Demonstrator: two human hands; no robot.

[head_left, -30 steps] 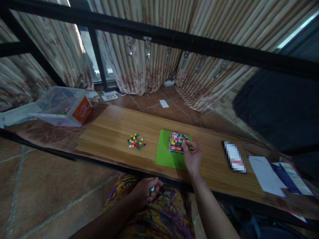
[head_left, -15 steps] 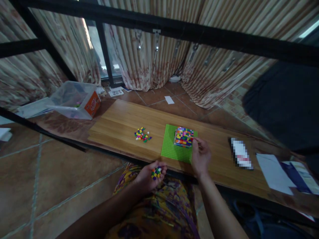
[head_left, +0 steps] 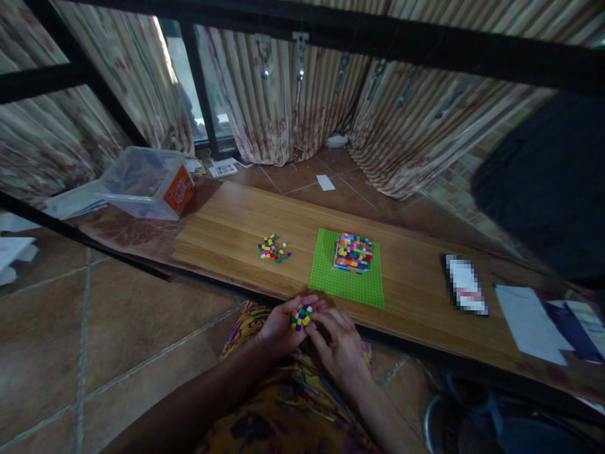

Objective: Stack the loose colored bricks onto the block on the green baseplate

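A heap of small coloured toy bricks (head_left: 300,317) lies in the cupped palm of my left hand (head_left: 282,325), just in front of the table's near edge. My right hand (head_left: 338,343) is beside it, thumb and forefinger pinched together at the right side of the heap. Whether a brick is between those fingertips is too small to make out. Beyond my hands, a block built of many coloured bricks (head_left: 353,252) stands on a green baseplate (head_left: 326,277). More loose bricks (head_left: 273,250) are scattered on the wood to the left of the baseplate.
The low wooden table (head_left: 227,221) runs across in front of me. A clear plastic box (head_left: 146,189) with an orange label stands at its left end. A blurred-out phone-like item (head_left: 466,285) and white paper (head_left: 529,321) lie to the right. Curtains hang behind.
My right hand has come away from the brick block, back and left to the heap in my left palm. The block now stands uncovered. The view has shifted slightly.
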